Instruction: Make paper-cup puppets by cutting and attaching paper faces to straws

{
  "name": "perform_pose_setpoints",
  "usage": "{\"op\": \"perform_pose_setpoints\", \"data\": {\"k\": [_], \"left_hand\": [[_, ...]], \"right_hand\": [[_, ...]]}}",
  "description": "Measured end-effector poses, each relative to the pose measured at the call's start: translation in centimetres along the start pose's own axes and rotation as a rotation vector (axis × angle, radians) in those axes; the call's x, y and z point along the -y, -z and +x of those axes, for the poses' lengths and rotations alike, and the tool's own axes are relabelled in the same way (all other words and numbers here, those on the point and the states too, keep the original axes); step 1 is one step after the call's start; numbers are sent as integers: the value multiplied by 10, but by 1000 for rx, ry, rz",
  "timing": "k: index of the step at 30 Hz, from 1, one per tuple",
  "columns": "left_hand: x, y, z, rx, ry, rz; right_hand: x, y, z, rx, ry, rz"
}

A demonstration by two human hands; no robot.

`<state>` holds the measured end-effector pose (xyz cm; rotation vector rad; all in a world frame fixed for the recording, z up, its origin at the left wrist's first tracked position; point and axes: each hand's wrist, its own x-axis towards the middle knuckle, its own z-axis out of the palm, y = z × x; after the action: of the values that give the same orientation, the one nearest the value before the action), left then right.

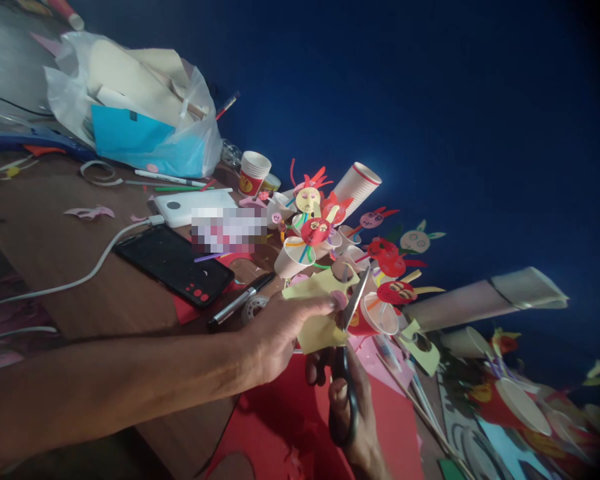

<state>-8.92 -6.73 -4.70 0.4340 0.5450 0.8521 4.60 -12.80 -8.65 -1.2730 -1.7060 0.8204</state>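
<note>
My left hand (283, 330) pinches a sheet of pale yellow paper (316, 335) between thumb and fingers. Curved pieces are cut out of the sheet's upper edge. Black-handled scissors (356, 301) sit in my right hand (364, 407), thumb and fingers through the loops. Their blades point up and away, spread slightly, at the right edge of the yellow paper. Below both hands lies a large red paper sheet (270, 400). Just beyond the scissors stands a paper cup (383, 313) with a red paper face (396, 292) on it.
More decorated cups (294, 259) crowd along the dark blue wall (430, 120), near a cup stack (363, 183). On the left lie a black phone (175, 263), a marker (240, 300), a white power bank (195, 205) and a paper-filled plastic bag (140, 100). A rolled sheet (485, 299) rests at right.
</note>
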Motion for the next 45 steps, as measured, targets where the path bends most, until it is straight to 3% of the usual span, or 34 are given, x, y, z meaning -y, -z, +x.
{"op": "perform_pose_setpoints", "data": {"k": [7,13,45], "left_hand": [[-2,-1,-1,-13,-23,-26],[-4,-4,0,-121,-12,-14],[-6,-3,3,-125,-54,-15]], "right_hand": [[2,0,1,5,-22,11],[0,2,-1,14,-46,25],[3,-1,-2,-30,-43,44]]}}
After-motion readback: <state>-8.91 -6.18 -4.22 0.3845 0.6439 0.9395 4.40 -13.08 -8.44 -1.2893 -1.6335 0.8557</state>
